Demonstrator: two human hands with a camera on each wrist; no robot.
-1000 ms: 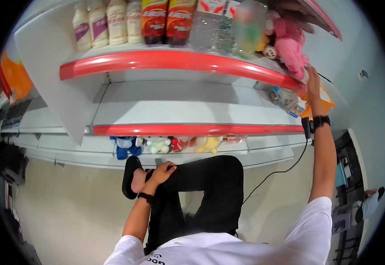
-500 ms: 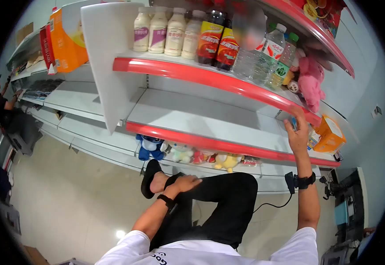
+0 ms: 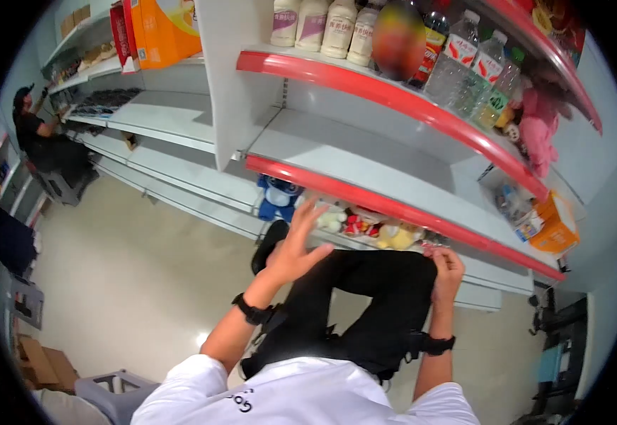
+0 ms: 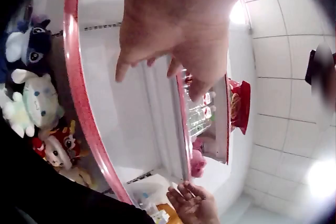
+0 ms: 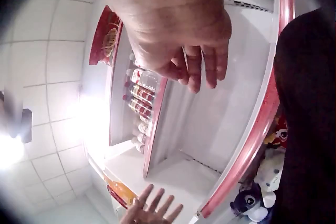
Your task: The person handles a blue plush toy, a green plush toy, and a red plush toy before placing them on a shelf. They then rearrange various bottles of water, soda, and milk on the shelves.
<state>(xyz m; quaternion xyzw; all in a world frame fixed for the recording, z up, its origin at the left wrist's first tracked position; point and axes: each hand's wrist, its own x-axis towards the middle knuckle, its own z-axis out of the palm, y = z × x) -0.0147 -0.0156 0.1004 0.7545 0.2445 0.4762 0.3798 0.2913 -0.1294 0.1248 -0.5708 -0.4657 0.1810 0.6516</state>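
Note:
My left hand (image 3: 295,248) is raised above the knee, fingers spread and holding nothing. It overlaps the lower shelf edge, close to the blue plush toy (image 3: 278,197), in the head view. Beside the other knee hangs my right hand (image 3: 448,276), its fingers loosely bent around nothing; the right wrist view shows those fingers (image 5: 194,69) relaxed in front of the bare middle shelf (image 5: 220,108). Along the bottom shelf sit a white plush toy (image 3: 332,220), a red one (image 3: 361,224) and a yellow one (image 3: 398,236).
Milk drink bottles (image 3: 312,25), dark-drink bottles and clear bottles (image 3: 453,60) line the upper shelf, with a pink plush toy (image 3: 537,131) at its end. An orange box (image 3: 556,223) stands at the right. A red shelf edge (image 3: 393,216) runs before me. Another person (image 3: 43,138) sits far left.
My right hand has come down from the shelf's right end to beside the knee. The left hand has lifted off the leg and spread its fingers. The head view has swung left.

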